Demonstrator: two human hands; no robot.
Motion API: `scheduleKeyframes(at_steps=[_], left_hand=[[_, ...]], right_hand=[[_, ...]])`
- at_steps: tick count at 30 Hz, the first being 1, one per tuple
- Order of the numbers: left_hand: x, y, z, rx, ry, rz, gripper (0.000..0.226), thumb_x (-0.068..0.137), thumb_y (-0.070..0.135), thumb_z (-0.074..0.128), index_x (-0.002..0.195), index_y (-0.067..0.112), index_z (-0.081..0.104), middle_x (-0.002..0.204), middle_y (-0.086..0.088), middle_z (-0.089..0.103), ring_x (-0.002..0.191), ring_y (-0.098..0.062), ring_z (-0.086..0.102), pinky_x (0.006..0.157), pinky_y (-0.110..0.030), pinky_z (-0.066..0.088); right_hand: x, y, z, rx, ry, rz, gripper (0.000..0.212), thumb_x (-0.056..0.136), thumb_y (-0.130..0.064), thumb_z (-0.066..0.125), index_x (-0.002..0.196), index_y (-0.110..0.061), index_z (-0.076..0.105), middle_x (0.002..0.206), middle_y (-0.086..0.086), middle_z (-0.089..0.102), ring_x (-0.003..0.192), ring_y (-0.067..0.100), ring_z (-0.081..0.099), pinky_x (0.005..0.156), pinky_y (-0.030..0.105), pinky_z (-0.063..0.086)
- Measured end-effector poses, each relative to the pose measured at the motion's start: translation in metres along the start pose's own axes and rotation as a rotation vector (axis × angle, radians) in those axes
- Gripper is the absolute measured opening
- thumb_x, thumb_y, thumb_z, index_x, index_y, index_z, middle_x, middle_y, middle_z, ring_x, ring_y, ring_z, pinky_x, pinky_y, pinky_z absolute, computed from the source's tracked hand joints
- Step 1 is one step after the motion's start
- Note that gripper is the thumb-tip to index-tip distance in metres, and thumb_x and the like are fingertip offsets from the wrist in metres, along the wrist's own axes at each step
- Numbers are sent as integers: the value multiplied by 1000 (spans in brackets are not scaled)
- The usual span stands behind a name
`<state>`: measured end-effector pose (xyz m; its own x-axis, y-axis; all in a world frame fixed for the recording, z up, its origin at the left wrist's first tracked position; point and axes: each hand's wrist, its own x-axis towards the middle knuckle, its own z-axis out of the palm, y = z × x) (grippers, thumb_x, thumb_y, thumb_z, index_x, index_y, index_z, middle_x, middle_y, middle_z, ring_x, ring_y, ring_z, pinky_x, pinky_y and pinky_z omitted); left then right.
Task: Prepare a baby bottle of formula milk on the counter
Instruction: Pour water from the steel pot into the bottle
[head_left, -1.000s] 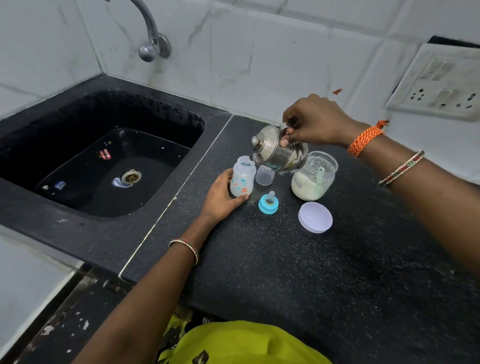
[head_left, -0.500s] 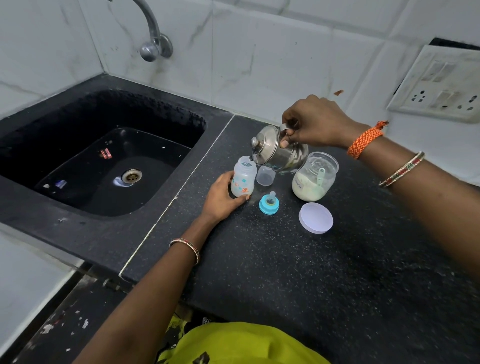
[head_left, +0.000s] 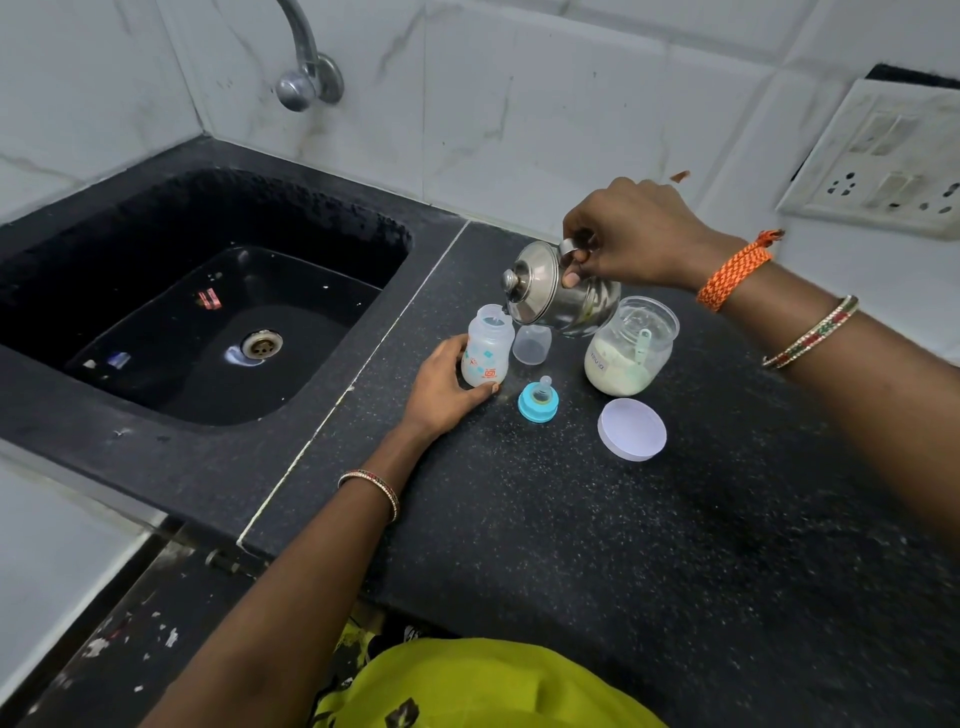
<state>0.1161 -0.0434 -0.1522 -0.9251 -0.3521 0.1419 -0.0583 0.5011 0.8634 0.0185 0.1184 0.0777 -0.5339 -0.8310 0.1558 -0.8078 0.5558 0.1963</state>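
Two hands are at work on the black speckled table (head_left: 623, 571). The left hand (head_left: 447, 389) is curled around the base of the open baby bottle (head_left: 487, 345), thumb on its left side and fingertips under its near edge, keeping it upright on the table just right of the sink (head_left: 156, 395). The right hand (head_left: 628, 234) is closed on the handle of a small steel pot (head_left: 558, 296) with its lid on, tipped down to the left so its lip sits at the bottle's mouth. Any stream of liquid is too fine to make out, so whether water is flowing I cannot say.

Set against the frames of a second and half a second ago, almost nothing differs: the pot keeps the same tilt over the bottle, both hands hold the same grips, and the loose pieces lie where they were.

Just behind the bottle and under the pot stands a clear cap (head_left: 531, 345). Right of it is the open glass jar (head_left: 631, 345) of pale formula powder with a light scoop inside. The blue teat ring (head_left: 538, 400) rests near the bottle's right, teat upward, and the jar's white lid (head_left: 631, 428) lies flat to its right, apart from both.
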Motion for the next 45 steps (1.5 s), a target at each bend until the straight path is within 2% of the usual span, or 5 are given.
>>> scheduleKeyframes(at_steps=[19, 29, 36, 41, 45], left_hand=[[-1, 1, -1, 1, 2, -10, 67, 72, 27, 79, 130, 17, 46, 132, -4, 53, 118, -13, 51, 90, -22, 40], [-2, 4, -4, 2, -30, -20, 70, 72, 28, 80, 132, 19, 45, 135, -2, 53, 118, -12, 50, 91, -20, 39], [16, -3, -34, -242, -401, -152, 115, 74, -3, 74, 147, 22, -12, 144, -1, 27, 134, -13, 33, 107, -25, 27], [20, -6, -43, -381, -271, -237, 75, 72, -8, 73, 133, 18, 38, 127, -7, 55, 126, -29, 50, 104, -37, 42], [7, -4, -34, -236, -156, -136, 64, 63, 20, 86, 117, 37, 57, 115, 12, 68, 110, -8, 62, 95, -26, 50]], right_hand=[[-5, 7, 10, 22, 43, 37, 10, 80, -21, 64, 76, -12, 65, 76, 9, 67, 74, 31, 58, 55, 27, 32], [-27, 34, 52, 939, -60, 382, 28, 69, -14, 82, 61, -10, 56, 78, 20, 70, 74, 22, 70, 64, 30, 60], [-23, 80, 77, 1449, 152, 503, 23, 74, -4, 76, 70, -6, 53, 62, -4, 68, 66, 14, 71, 60, 30, 60], [1, 126, 111, 1542, 305, 623, 24, 77, 3, 72, 69, -9, 53, 62, -7, 68, 71, 13, 70, 67, 33, 61], [28, 146, 153, 1595, 261, 734, 21, 80, 9, 66, 74, -6, 53, 63, -3, 62, 72, 12, 67, 79, 36, 59]])
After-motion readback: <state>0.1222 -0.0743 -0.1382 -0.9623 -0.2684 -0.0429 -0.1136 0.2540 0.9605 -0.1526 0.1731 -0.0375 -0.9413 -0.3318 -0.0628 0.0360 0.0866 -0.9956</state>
